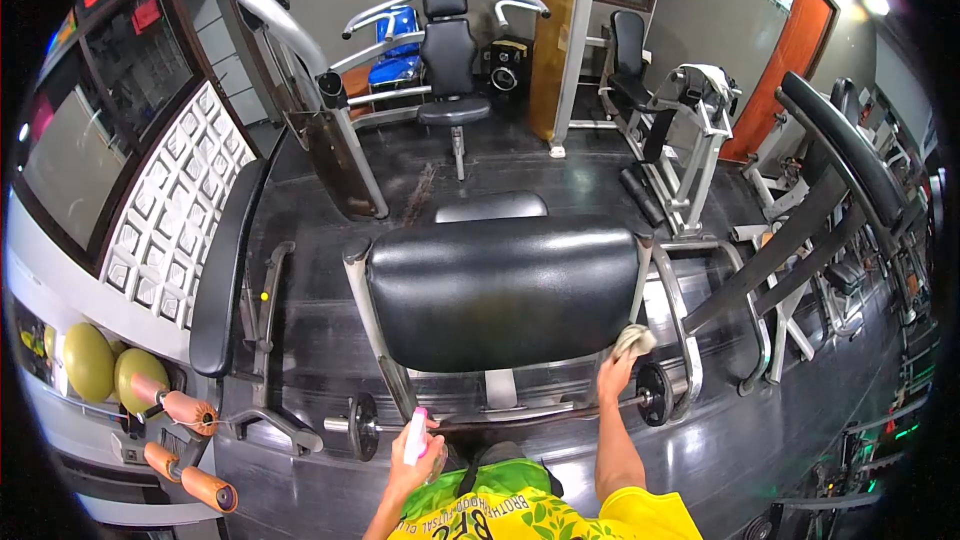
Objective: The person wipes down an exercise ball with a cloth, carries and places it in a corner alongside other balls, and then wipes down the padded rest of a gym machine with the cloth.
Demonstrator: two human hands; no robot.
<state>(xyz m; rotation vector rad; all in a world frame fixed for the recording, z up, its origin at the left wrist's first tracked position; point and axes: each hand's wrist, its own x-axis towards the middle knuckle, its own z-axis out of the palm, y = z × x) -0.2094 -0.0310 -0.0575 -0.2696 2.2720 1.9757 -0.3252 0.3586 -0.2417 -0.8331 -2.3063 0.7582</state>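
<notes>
My left hand [425, 460] is wrapped round a spray bottle [416, 437] with a white and pink top, held low in front of my body. My right hand [617, 372] grips a pale cloth [634, 341] at the lower right corner of a wide black padded cushion [505, 290]. The cushion belongs to a piece of gym equipment and has light reflecting off its surface. Below it lies a barbell [530, 420] with a small plate at each end. The bar passes behind my left hand, and my right forearm crosses in front of it.
A flat black bench [228, 270] stands at the left, near green exercise balls [88, 362] and orange foam rollers [208, 488]. Ahead is a seated machine [447, 50]. Metal-framed machines [690, 150] and an angled padded bench [845, 150] crowd the right side.
</notes>
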